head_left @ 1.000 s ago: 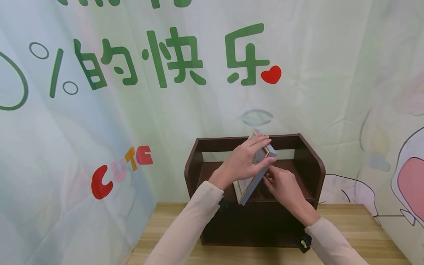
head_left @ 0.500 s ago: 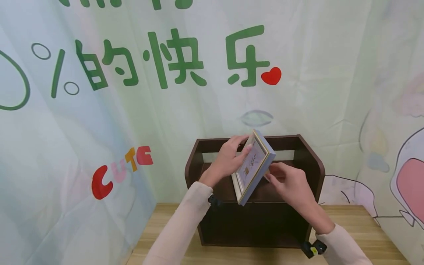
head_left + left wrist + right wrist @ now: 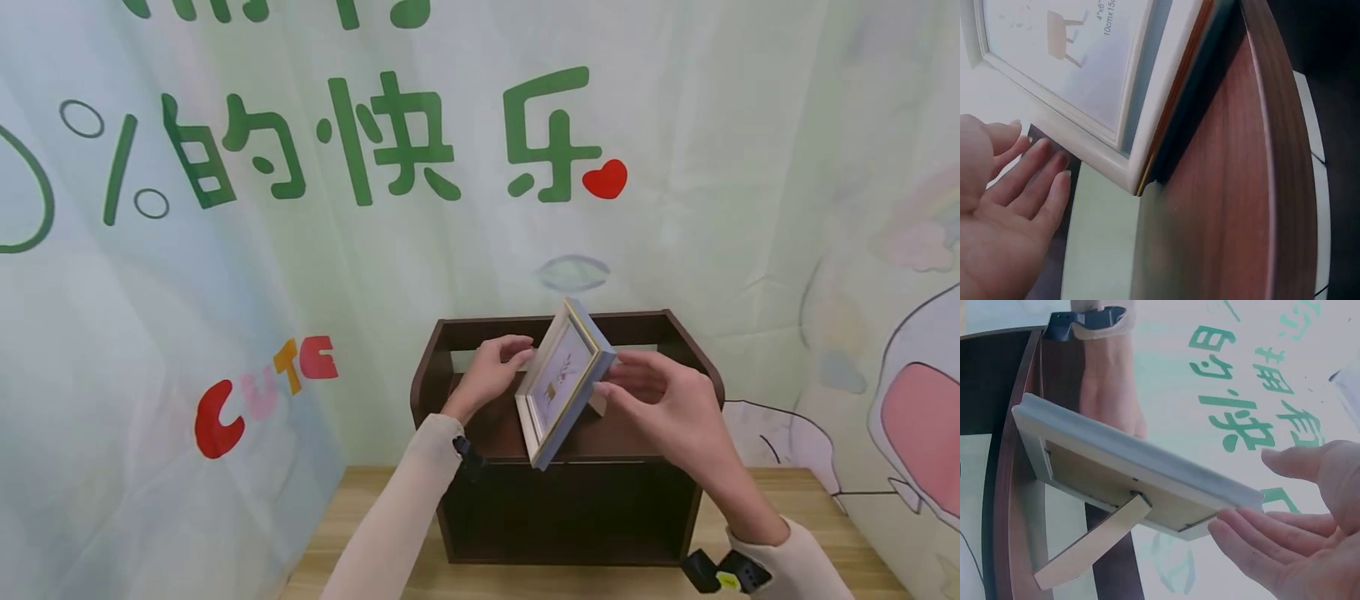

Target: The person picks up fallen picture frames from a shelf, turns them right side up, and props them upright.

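Observation:
A picture frame (image 3: 534,398) with a pale front, a gold line and a blue-grey side stands tilted on the upper board of a dark brown wooden shelf (image 3: 486,437). Its back carries a fold-out support leg (image 3: 1094,540), swung out onto the board. To the left of the frame, my left hand (image 3: 487,373) hovers with loosely bent fingers and holds nothing; a small gap shows in the left wrist view. On the other side, my right hand (image 3: 672,410) has relaxed fingers at the frame's upper right corner. Its fingertips are very near or touching the frame's edge.
The shelf has raised sides, a back rail (image 3: 637,319) and a lower compartment (image 3: 562,512). It stands on a light wooden table (image 3: 772,508). Behind hangs a printed fabric backdrop (image 3: 712,208) with green characters and a red heart.
My left hand has let go of the frame's top and moved left and down, away from it. My right hand has come out from behind the frame and loosened. The frame stays tilted alike.

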